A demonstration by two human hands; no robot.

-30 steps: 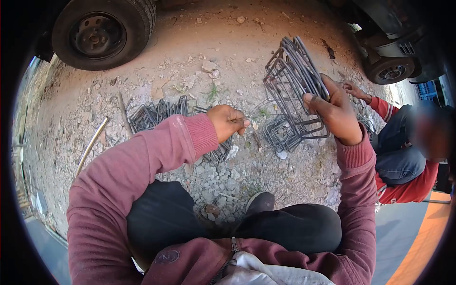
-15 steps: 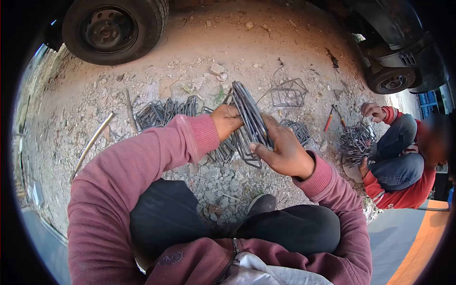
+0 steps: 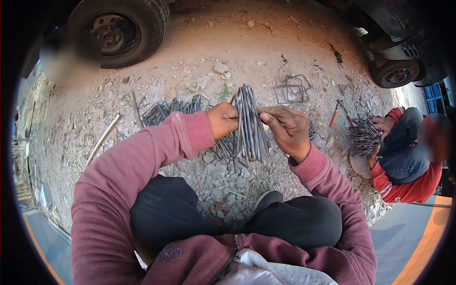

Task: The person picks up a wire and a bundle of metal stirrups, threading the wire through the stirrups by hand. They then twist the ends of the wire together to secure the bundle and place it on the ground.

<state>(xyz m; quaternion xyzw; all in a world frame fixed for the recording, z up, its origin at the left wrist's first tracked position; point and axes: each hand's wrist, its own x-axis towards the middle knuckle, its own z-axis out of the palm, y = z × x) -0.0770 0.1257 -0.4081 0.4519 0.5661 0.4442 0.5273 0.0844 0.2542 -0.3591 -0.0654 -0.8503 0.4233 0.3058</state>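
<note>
A bundle of bent steel rebar stirrups [image 3: 248,130] stands upright in front of me, its rods packed side by side. My left hand [image 3: 223,120] is closed around the bundle's left side, with part of its fingers hidden behind the rods. At the right edge, my right hand [image 3: 289,130] has thumb and forefinger drawn together against the rods. Whether it pinches one stirrup or several, I cannot make out. Behind my left wrist lies a heap of more stirrups [image 3: 168,110] on the ground.
Loose square stirrups [image 3: 291,91] lie farther off. Red-handled pincers [image 3: 338,113] rest near a person in a red sleeve [image 3: 380,178], who holds another stirrup bundle [image 3: 365,137]. A pale stick [image 3: 103,137] lies left. Vehicle wheels [image 3: 110,35] stand beyond the rubble.
The bundle has turned more upright and its rods fan out. My right hand has gone from a wide grasp to its right edge. The other person's raised hand has lowered onto their bundle.
</note>
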